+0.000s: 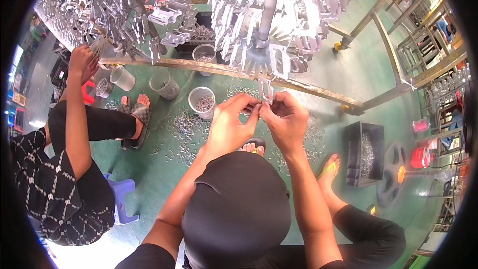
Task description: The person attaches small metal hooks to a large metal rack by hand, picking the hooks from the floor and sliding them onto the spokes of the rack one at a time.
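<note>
A small silver metal bracket [265, 89] hangs at the low end of a rack of similar parts, right at my fingertips. My right hand [288, 123] pinches its lower end between thumb and fingers. Close against it, my left hand [230, 123] is also closed in a pinch, touching or nearly touching the right fingertips. What sits between the left fingers is hidden. Above, many flat silver brackets [301, 15] hang in layers around a grey upright pole [271, 5].
Plastic tubs of small metal hooks [201, 100] stand beyond my left hand. Loose hooks [184, 124] litter the green floor. A wooden rail [224, 69] crosses ahead. A black crate [352, 154] lies right. At left, a co-worker's hand [81, 62] reaches another hanging cluster, near a blue stool [122, 197].
</note>
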The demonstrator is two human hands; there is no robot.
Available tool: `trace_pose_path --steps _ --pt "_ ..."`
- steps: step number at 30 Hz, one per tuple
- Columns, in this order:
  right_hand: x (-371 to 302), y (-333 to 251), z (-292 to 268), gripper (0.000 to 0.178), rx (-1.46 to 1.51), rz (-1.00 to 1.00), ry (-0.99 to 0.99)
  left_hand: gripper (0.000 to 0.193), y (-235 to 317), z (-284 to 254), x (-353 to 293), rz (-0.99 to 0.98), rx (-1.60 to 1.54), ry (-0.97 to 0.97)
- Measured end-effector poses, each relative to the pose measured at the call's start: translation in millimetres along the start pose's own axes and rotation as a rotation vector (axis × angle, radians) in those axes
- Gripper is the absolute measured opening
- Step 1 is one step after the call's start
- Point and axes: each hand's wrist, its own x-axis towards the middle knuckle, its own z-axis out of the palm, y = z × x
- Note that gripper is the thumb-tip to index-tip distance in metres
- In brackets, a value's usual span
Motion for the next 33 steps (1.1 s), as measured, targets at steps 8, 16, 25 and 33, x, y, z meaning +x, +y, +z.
trace_pose_path --steps 8,16,25,33 --pt "23 -50 2 0.024 -0.234 -0.118 -0.218 0.013 -20 -12 13 0.064 0.111 0.054" --pt "52 -69 16 0.021 -0.396 -0.069 -0.224 0.014 -18 -13 27 0.015 0.077 0.014" --pt "72 -65 24 0.029 -0.544 -0.099 -0.190 0.013 -22 -11 41 0.063 0.045 0.034" --pt "86 -54 18 0.031 -0.508 0.037 -0.180 0.028 -44 -22 60 -0.566 -0.712 0.113"
